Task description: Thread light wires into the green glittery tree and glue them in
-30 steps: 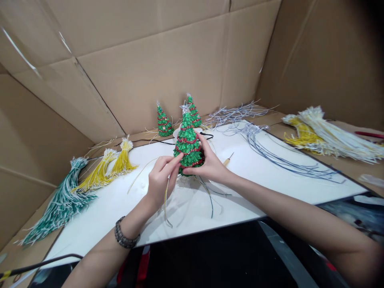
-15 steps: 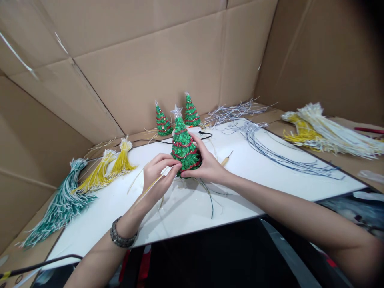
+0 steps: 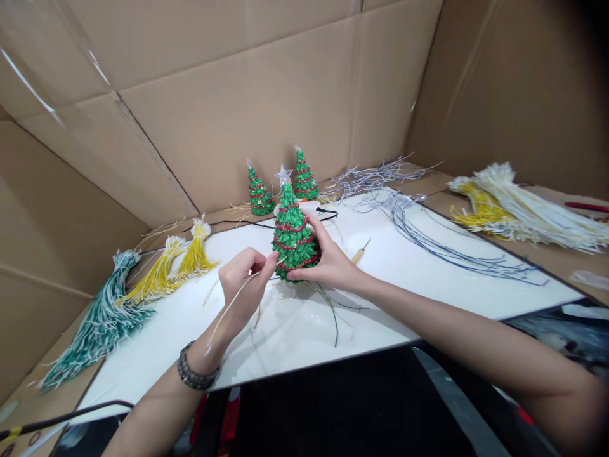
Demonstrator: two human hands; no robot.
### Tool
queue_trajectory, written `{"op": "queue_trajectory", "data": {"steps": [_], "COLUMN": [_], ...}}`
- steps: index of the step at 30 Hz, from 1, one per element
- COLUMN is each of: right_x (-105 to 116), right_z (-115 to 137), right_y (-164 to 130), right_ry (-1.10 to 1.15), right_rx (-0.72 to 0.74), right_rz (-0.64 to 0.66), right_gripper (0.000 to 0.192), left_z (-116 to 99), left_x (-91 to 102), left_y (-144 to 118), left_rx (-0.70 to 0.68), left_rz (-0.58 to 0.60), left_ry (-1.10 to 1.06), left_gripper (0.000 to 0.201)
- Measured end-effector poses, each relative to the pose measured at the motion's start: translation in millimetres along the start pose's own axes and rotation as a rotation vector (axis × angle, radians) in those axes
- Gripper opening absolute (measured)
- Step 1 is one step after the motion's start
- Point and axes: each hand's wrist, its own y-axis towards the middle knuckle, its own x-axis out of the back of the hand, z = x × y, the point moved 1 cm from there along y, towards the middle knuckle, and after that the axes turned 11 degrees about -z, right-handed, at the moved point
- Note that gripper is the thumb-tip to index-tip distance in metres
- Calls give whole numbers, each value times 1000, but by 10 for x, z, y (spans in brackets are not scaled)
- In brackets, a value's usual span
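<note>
Cardboard walls (image 3: 266, 95) closed in a white board (image 3: 428, 279) that served as the work surface. Near its middle stood a green tree (image 3: 291, 231) with red garlands and a clear star on top. The right hand (image 3: 328, 257) wrapped around the tree's lower right side, fingers curled against the branches and steadying it upright. The left hand (image 3: 245, 282) pinched a thin pale strand (image 3: 228, 308) between thumb and fingertips, its upper end apparently touching the tree's lower left edge, though that contact was too small to be sure of. A beaded bracelet (image 3: 193, 374) sat on the left wrist. Two smaller trees (image 3: 259, 190) stood behind, near the wall. Yellow bundles (image 3: 176, 263) and a teal bundle (image 3: 95, 324) lay at the left, blue-grey wires (image 3: 438, 244) and pale bundles (image 3: 523, 212) at the right.
</note>
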Motion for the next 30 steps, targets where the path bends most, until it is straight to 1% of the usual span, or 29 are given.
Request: {"op": "queue_trajectory", "data": {"steps": [3,7,9,12,14,15,18,20,26,28,30], "right_x": [-11,-12,-17,-35,-52,-59,-69,-66,-85,-99,-100], "right_z": [-31,-39,-29,-26,-37,-44,-53,-48,-34,-31,-29], "right_y": [-12,-36,-52,-72,-79,-79,-71,-64,-85,-91,-81], "right_ry": [1,-34,-69,-92,-53,-19,74,91,66,96,146], "right_rx": [-3,20,60,94,43,1,-109,-123,-69,-93,-138], "right_rz": [17,55,87,109,107,99,48,22,73,74,34], "right_gripper": [119,120,119,118,119,120,121,121,120,121,123], "left_z": [-23,-7,9,16,9,5,-5,-7,13,18,17], "left_x": [-7,-6,-2,2,-1,-6,-35,-53,-65,-67,-69], "left_y": [-9,-22,-18,-16,-31,-44,-100,-132,-127,-122,-128], "left_rx": [21,64,47,-36,-57,-41,61,105,139,162,169], "left_rz": [26,-57,-100,-126,-106,-80,30,78,77,90,84], "left_ry": [3,-13,-13,-6,-22,-34,-81,-106,-72,-66,-76], "left_gripper": [40,42,42,42,41,41,39,40,42,36,32]}}
